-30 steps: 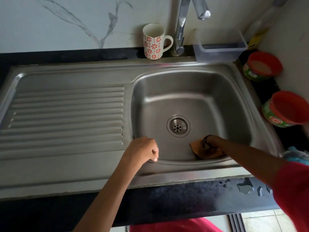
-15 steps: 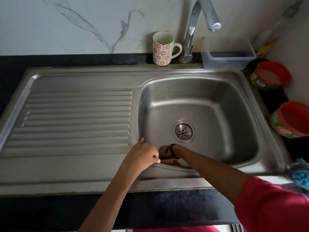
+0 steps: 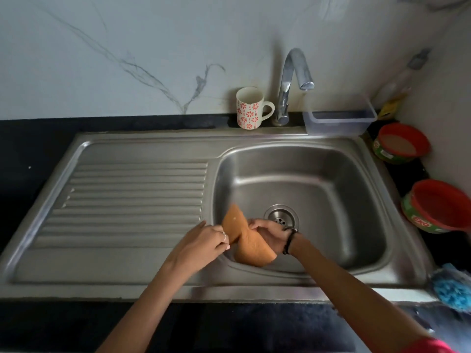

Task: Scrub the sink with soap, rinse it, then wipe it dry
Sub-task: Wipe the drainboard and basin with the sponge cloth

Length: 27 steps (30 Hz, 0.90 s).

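Observation:
A stainless steel sink [image 3: 362, 200] with a ribbed drainboard [image 3: 132, 194] on its left fills the counter. Its drain [image 3: 280, 215] is in the basin's middle. An orange cloth [image 3: 247, 240] hangs over the basin's front left corner, held between both hands. My left hand [image 3: 201, 244] pinches its left edge at the basin rim. My right hand [image 3: 270, 234], with a dark band on the wrist, grips the cloth's right side. A chrome tap [image 3: 290, 82] stands behind the basin with no water running.
A flowered mug [image 3: 249, 108] stands left of the tap, a clear plastic tub [image 3: 339, 121] to its right. Two red-lidded soap pots [image 3: 400, 143] [image 3: 438, 207] sit along the right wall. A blue scrubber [image 3: 451, 291] lies at the front right corner.
My right hand lifted the orange cloth from the basin's front floor to the front left corner, where my left hand took hold of its edge. The cloth now spreads between both hands.

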Motion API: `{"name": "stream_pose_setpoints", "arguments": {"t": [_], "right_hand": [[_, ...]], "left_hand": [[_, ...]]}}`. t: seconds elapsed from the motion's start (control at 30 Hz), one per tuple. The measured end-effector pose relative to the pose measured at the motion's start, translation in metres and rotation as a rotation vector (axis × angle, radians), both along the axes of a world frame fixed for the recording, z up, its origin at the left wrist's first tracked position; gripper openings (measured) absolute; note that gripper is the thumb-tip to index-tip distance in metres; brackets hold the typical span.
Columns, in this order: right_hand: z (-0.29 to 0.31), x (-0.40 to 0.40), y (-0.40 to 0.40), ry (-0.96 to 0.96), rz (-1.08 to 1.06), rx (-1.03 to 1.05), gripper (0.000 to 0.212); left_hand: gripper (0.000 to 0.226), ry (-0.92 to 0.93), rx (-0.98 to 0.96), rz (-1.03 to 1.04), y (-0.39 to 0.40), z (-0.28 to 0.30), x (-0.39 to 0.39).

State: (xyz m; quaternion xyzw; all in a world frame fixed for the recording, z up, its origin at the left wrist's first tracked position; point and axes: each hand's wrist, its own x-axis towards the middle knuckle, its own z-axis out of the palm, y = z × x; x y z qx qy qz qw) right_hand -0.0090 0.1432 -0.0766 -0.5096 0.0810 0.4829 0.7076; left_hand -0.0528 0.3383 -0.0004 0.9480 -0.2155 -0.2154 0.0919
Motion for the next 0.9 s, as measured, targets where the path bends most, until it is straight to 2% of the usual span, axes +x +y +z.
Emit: {"name": "stream_pose_setpoints", "arguments": {"t": [0.13, 0.27, 0.43, 0.57, 0.67, 0.73, 0.8, 0.9], "right_hand": [[0.013, 0.007, -0.021, 0.022, -0.302, 0.105, 0.031], [0.031, 0.010, -0.044, -0.005, -0.535, 0.135, 0.013], [0.052, 0.028, -0.083, -0.065, -0.837, 0.229, 0.024], [0.077, 0.052, -0.114, -0.157, -0.949, 0.133, 0.026], [0.097, 0.073, -0.136, -0.235, -1.003, 0.091, 0.027], [0.114, 0.091, -0.156, -0.322, -1.087, 0.131, 0.036], [0.131, 0.111, -0.178, -0.406, -1.155, 0.123, 0.054], [0.145, 0.141, -0.202, -0.489, -1.227, 0.070, 0.054]], "left_hand": [[0.024, -0.005, -0.014, -0.007, -0.014, 0.016, 0.017], [0.024, -0.054, 0.005, -0.083, -0.042, 0.034, 0.038], [0.025, -0.223, 0.036, -0.156, -0.078, 0.066, 0.080], [0.025, -0.292, -0.021, -0.178, -0.115, 0.095, 0.125], [0.027, -0.275, -0.034, -0.165, -0.139, 0.110, 0.153], [0.027, -0.279, -0.017, -0.145, -0.156, 0.119, 0.173], [0.027, -0.281, 0.000, -0.122, -0.171, 0.125, 0.192], [0.032, -0.255, 0.038, -0.109, -0.189, 0.122, 0.214]]}}
